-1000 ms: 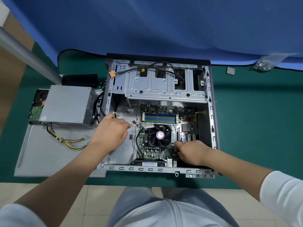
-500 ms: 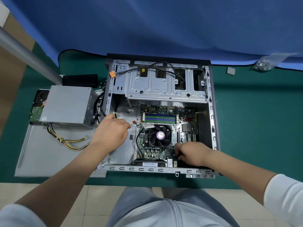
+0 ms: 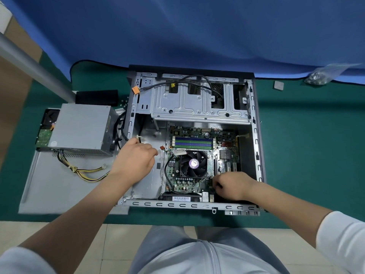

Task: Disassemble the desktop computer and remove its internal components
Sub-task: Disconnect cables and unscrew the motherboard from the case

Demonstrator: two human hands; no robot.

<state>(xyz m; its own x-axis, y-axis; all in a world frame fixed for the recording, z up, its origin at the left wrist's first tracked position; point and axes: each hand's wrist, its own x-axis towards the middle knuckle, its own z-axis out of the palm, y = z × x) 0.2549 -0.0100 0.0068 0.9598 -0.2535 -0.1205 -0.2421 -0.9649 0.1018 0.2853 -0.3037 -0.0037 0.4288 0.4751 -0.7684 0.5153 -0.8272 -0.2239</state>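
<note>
power supply (image 3: 79,128) left of case (image 3: 254,135) — motherboard (image 3: 201,161) inside | bag (image 3: 324,75) far right

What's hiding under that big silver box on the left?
A green circuit board and something black stick out from under the silver box. Yellow and black wires trail out too. The rest is covered.

A: From my feed I can't see what my right hand (image 3: 233,184) is pinching; knuckles cover it.

B: Left hand (image 3: 134,161)?

A: Fingertips tucked under. The clear bag (image 3: 324,75) contents are too blurry.
</note>
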